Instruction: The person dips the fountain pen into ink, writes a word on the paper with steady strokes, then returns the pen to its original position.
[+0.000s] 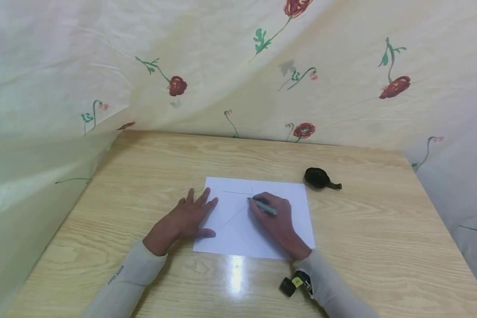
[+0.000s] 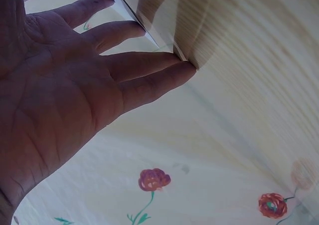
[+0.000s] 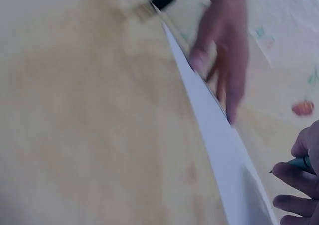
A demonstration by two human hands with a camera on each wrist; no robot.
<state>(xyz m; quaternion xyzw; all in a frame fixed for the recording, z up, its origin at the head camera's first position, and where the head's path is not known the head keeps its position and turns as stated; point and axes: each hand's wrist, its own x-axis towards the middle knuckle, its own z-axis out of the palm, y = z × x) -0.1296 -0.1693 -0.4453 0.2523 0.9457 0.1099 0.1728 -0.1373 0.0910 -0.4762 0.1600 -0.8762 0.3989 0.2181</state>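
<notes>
A white sheet of paper (image 1: 238,243) lies on the wooden table. Near its left edge my left hand (image 1: 188,215) rests with fingers spread, the fingertips touching the paper and tabletop. In the left wrist view its palm and straight fingers (image 2: 144,88) show. My right hand (image 1: 277,218), over the right part of the sheet, pinches a teal pen (image 1: 267,207) with its tip at the paper. Thin drawn lines (image 1: 237,192) mark the sheet: one nearly level, a short upright one and a slanting one. The right wrist view shows the pen (image 3: 302,162) between thumb and fingers.
A small black frying pan (image 1: 317,178) stands just beyond the paper's upper right corner, handle pointing right. A black wrist camera (image 1: 296,282) sits on the right sleeve. Flower-patterned cloth (image 1: 222,66) hangs behind and beside the wooden table (image 1: 381,229).
</notes>
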